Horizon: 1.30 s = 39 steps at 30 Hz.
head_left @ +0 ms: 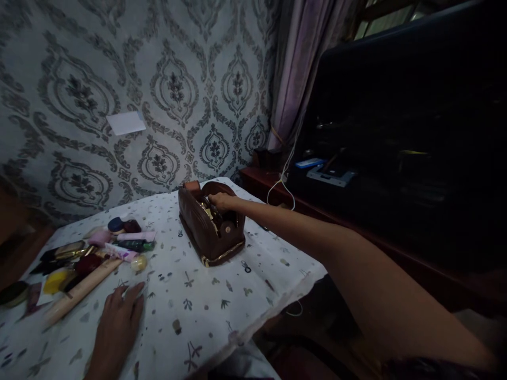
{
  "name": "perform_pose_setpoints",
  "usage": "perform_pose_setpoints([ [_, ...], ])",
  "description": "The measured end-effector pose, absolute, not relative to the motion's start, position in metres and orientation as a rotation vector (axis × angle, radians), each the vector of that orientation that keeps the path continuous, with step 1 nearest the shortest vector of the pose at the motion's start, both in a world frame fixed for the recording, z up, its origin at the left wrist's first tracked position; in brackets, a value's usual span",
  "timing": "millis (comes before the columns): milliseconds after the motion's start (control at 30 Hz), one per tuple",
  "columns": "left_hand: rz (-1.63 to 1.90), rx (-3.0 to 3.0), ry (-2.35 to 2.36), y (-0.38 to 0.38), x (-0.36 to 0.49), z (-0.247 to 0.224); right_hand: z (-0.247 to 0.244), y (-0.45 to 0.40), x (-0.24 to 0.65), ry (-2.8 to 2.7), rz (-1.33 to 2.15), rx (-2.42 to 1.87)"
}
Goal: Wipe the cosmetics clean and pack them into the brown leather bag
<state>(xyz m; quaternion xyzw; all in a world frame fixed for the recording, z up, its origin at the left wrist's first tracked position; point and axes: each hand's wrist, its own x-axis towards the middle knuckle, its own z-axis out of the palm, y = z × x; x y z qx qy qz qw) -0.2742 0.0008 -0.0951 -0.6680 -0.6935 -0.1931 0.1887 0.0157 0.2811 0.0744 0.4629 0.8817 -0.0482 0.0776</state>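
Note:
A brown leather toiletry bag with gold zips stands unzipped on the table. My right hand reaches into its opening from the right; its fingertips are hidden among the contents, so whether they grip anything does not show. Below a pile of cosmetics, my left hand lies flat on the cloth, fingers stretched out, a ring on one finger. Close to it are a long beige tube, a small round pale-yellow jar and a white-and-purple tube. Also in the pile are a dark green tube and a pink tube.
A white patterned cloth covers the table, its edge running along the right. Patterned wallpaper rises behind. To the right are a dark red surface, a white cable and a large black panel. A purple curtain hangs at the back.

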Motion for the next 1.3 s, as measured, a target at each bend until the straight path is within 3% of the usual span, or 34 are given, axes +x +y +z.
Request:
perform_pose_setpoints([
  [1000, -0.547, -1.923, -1.872, 0.0, -0.28, -0.097, 0.087, 0.296, -0.006, 2.755, -0.055, 1.434],
  [1300, -0.543, -1.929, -1.96, 0.002, -0.282, -0.102, 0.068, 0.321, -0.026, 2.66, -0.19, 1.549],
])
